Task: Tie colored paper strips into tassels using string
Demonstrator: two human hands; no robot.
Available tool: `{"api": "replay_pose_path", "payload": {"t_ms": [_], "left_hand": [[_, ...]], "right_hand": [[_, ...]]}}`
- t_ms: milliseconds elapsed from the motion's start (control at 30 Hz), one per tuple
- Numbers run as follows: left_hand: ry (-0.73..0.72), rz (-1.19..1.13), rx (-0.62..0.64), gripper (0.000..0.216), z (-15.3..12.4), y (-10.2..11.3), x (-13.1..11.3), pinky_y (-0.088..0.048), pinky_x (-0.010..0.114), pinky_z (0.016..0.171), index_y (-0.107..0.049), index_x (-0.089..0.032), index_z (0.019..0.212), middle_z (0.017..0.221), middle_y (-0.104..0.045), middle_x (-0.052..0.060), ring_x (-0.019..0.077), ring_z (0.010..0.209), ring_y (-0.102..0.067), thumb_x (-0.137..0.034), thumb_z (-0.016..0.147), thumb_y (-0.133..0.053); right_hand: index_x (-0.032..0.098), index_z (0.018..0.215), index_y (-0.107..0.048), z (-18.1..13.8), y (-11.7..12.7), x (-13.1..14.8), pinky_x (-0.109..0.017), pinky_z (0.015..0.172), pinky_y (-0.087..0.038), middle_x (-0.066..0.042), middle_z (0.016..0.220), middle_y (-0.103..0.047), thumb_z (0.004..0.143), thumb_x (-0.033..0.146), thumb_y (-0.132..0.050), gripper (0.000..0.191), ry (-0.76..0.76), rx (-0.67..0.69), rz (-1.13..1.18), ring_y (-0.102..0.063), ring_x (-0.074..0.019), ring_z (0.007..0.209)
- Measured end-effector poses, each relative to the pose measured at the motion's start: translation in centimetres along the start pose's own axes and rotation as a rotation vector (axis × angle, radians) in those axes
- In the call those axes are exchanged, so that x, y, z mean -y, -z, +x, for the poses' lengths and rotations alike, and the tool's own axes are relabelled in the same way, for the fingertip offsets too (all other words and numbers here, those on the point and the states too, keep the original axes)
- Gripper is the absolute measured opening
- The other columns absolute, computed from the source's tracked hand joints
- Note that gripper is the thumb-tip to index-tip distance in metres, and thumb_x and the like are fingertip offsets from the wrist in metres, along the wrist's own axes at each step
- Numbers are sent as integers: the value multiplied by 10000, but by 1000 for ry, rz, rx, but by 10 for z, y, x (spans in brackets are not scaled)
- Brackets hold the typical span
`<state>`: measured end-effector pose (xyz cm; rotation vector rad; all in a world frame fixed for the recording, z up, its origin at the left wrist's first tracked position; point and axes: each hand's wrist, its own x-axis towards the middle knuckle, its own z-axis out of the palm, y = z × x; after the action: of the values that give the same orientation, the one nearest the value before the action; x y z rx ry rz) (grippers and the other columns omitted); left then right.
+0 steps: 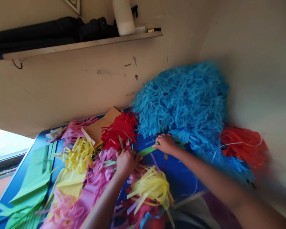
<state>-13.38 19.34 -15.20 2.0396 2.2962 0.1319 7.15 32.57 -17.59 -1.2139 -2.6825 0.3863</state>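
A narrow green paper strip point(146, 151) stretches between my two hands over the blue table. My left hand point(126, 160) is closed at its left end, with the fingertips partly hidden. At the other end my right hand point(165, 144) pinches the strip between thumb and fingers. Red fringed paper point(120, 130) lies just beyond my left hand, and pink-purple paper strips point(102, 173) are beside it. Below both hands sits a pale yellow bunch of strips point(151, 184). A large blue fringed paper heap point(183, 95) rises behind my right hand.
Green paper sheets point(33, 178) and a yellow fringed bunch point(78, 156) lie on the left of the blue table point(178, 171). An orange-red bunch point(244, 146) with white string is at right. Above, a wall shelf point(85, 44) holds dark items and a white roll point(124, 19).
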Motion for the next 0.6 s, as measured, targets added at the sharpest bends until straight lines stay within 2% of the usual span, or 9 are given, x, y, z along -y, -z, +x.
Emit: {"api": "replay_pose_path", "payload": {"t_ms": [67, 133, 233, 300, 333, 400, 533, 600], "left_hand": [[-36, 8, -44, 198, -2, 5, 0, -388, 495, 868, -680, -196, 979, 971, -710, 133, 333, 961, -605, -313, 857, -577], [-132, 7, -64, 211, -4, 9, 0, -362, 499, 930, -666, -228, 1052, 1054, -691, 126, 324, 1031, -573, -263, 865, -573], [-328, -2, -29, 154, -2, 12, -2, -355, 452, 964, -690, -276, 944, 945, -704, 61, 270, 1010, -574, -224, 884, -558], [-401, 5, -14, 146, -1, 12, -5, -360, 453, 956, -692, -260, 886, 876, -702, 55, 258, 961, -582, -219, 885, -552], [-418, 13, -15, 145, 0, 12, -7, -356, 467, 959, -691, -245, 874, 862, -700, 63, 260, 945, -583, -213, 879, -550], [-427, 31, -25, 131, 2, 11, -10, -334, 509, 981, -690, -216, 854, 849, -696, 86, 276, 935, -582, -215, 855, -559], [-395, 57, -63, 137, 4, 8, -16, -298, 571, 1004, -698, -189, 858, 848, -693, 123, 315, 956, -572, -257, 808, -590], [-363, 64, -82, 143, 5, 6, -17, -303, 570, 995, -700, -186, 858, 842, -693, 127, 316, 952, -573, -216, 802, -573]], "right_hand": [[201, 842, -676, -2, 6, -1, -349, 784, -338, -57, 882, -691, 829, 420, -723, 224, -18, -57, -27, -594, -239, 889], [208, 955, -673, -6, 14, 1, -395, 869, -320, -87, 1017, -681, 857, 359, -695, 181, 11, -108, -48, -564, -268, 1003], [235, 980, -685, -13, 22, 7, -452, 972, -255, -73, 1056, -683, 880, 266, -633, 117, 322, -82, -73, -524, -261, 1080], [214, 910, -695, -14, 22, 10, -477, 997, -225, -63, 959, -702, 879, 241, -601, 102, 552, -34, -105, -542, -240, 1006], [199, 875, -697, -14, 20, 10, -484, 1003, -215, -63, 917, -706, 883, 232, -584, 118, 619, -19, -122, -550, -231, 964], [189, 813, -699, -10, 16, 9, -476, 1007, -207, -56, 869, -713, 893, 217, -555, 167, 635, -7, -135, -560, -209, 904], [203, 763, -716, 3, 11, 4, -448, 951, -242, -44, 828, -725, 877, 232, -571, 186, 530, -5, -110, -571, -192, 840], [202, 738, -718, 6, 12, 5, -434, 914, -264, -44, 788, -720, 860, 221, -579, 187, 495, -15, -109, -566, -188, 805]]}}
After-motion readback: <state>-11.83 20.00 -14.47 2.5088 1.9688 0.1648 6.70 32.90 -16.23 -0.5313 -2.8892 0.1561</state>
